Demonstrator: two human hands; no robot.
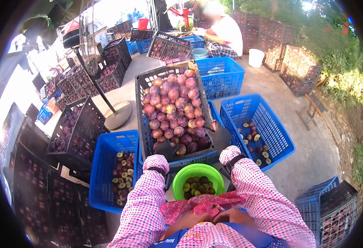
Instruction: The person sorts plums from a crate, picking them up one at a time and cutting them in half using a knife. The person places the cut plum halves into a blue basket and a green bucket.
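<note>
A black crate full of reddish-purple plums sits tilted in front of me, over blue crates. My left hand, in a dark glove, reaches into the plums at the crate's near left corner; its fingertips are hidden among the fruit. At the near right side, my right hand, also gloved, is curled by the crate's rim. A small red and pale thing shows at its fingers, too small to name. Between my knees stands a green basin with several dark and cut plums.
Blue crates with halved plums stand at left and right. Black plum crates fill the left side. A metal stand with a round base is nearby. Another person sits at the back, near a white bucket.
</note>
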